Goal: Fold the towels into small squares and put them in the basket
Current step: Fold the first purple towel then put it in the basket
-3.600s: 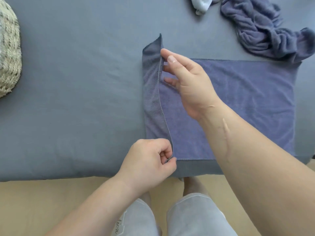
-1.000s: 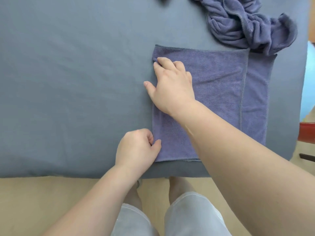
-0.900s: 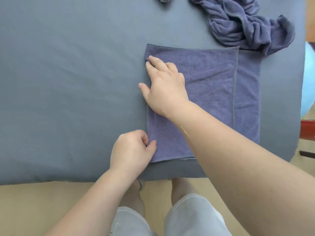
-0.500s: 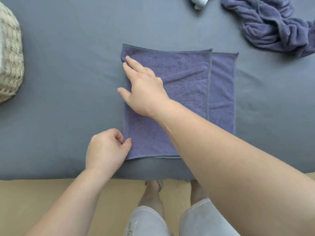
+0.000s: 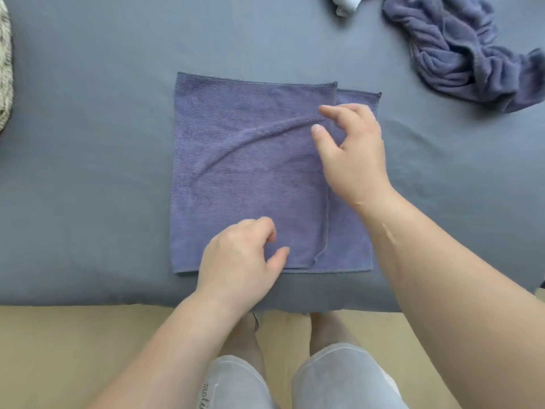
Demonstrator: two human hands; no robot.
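Note:
A blue-purple towel [image 5: 247, 172] lies folded on the grey bed [image 5: 88, 187], its top layer stopping short of the lower layer's right edge. My right hand [image 5: 354, 154] is at the top layer's right edge, index finger and thumb pinching the cloth, and a raised crease runs from them down to the left. My left hand [image 5: 241, 261] rests on the towel's front edge with fingers loosely curled and thumb apart, holding nothing. The woven basket [image 5: 4, 69] shows only as a sliver at the far left edge.
A crumpled dark blue towel [image 5: 460, 48] lies at the back right, and a white cloth [image 5: 346, 2] peeks in at the top edge. The bed's front edge runs just below the towel, with beige floor [image 5: 59, 349] and my legs beyond it.
My right hand left the towel's left side and moved to the top layer's right edge, raising a crease. My left hand shifted right from the front left corner along the front edge.

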